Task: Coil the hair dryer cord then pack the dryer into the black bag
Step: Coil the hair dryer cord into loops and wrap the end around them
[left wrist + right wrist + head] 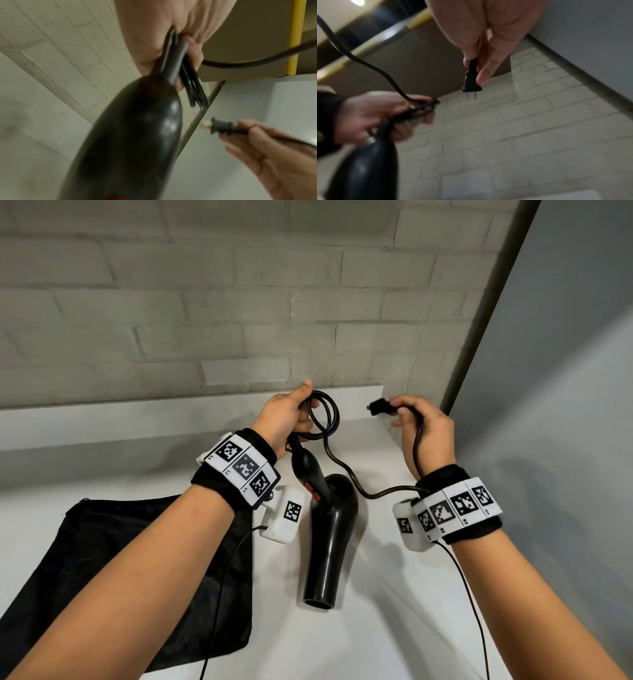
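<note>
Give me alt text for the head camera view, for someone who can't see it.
A person's left hand grips coiled loops of a black cord above a black hair dryer, while the right hand pinches the plug. A black bag lies flat on the white table at left.

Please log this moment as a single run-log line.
left hand: holds cord loops | right hand: pinches plug | dryer: on table | bag: flat, unpacked

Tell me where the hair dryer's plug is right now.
The plug is pinched in the right hand, held up over the white table's far right corner, just right of the cord loops the left hand grips.
</note>
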The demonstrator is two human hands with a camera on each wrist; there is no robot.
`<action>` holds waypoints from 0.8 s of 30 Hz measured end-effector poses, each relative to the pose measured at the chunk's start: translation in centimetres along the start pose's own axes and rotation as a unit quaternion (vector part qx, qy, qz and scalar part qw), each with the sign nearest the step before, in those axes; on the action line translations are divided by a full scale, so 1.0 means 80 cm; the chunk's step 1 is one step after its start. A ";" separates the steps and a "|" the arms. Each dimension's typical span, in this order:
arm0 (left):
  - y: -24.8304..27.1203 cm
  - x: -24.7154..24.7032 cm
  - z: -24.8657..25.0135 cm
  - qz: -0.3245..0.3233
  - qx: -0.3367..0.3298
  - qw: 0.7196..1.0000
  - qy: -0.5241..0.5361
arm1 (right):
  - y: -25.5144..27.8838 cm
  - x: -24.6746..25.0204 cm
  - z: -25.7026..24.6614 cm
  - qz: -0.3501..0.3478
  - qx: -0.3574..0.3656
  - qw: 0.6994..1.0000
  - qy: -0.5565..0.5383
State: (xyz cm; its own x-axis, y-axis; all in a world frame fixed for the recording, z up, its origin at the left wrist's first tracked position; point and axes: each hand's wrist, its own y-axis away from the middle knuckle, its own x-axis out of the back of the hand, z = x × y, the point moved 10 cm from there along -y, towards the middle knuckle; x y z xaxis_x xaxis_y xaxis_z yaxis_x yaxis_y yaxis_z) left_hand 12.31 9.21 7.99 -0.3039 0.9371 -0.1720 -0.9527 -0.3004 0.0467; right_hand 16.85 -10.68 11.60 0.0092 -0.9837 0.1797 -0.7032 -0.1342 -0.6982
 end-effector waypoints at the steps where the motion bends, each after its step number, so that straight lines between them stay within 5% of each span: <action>1: 0.000 0.000 0.000 0.004 0.000 1.000 -0.002 | 0.000 -0.001 -0.017 0.004 0.009 0.999 -0.032; 5: 0.002 -0.006 0.003 0.010 -0.010 1.000 -0.005 | 0.009 -0.015 -0.074 -0.012 0.076 0.995 -0.064; 15: 0.012 -0.024 0.015 -0.003 -0.036 0.997 -0.062 | 0.035 -0.071 -0.081 -0.104 0.181 0.974 0.088; 21: 0.011 -0.029 0.013 -0.034 -0.052 0.993 -0.098 | 0.050 -0.101 -0.083 -0.137 0.313 0.895 0.287; 24: 0.011 -0.032 0.012 -0.046 -0.053 0.992 -0.106 | 0.038 -0.090 -0.077 -0.103 0.237 0.940 0.222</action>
State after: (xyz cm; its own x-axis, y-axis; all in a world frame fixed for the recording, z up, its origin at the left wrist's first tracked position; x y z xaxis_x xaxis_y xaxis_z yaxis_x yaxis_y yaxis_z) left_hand 12.24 6.72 9.40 -0.2210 0.9744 0.0404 -0.9737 -0.2181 -0.0660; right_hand 10.29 -3.24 12.42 -0.2613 -0.7982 0.5427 -0.3217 -0.4581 -0.8287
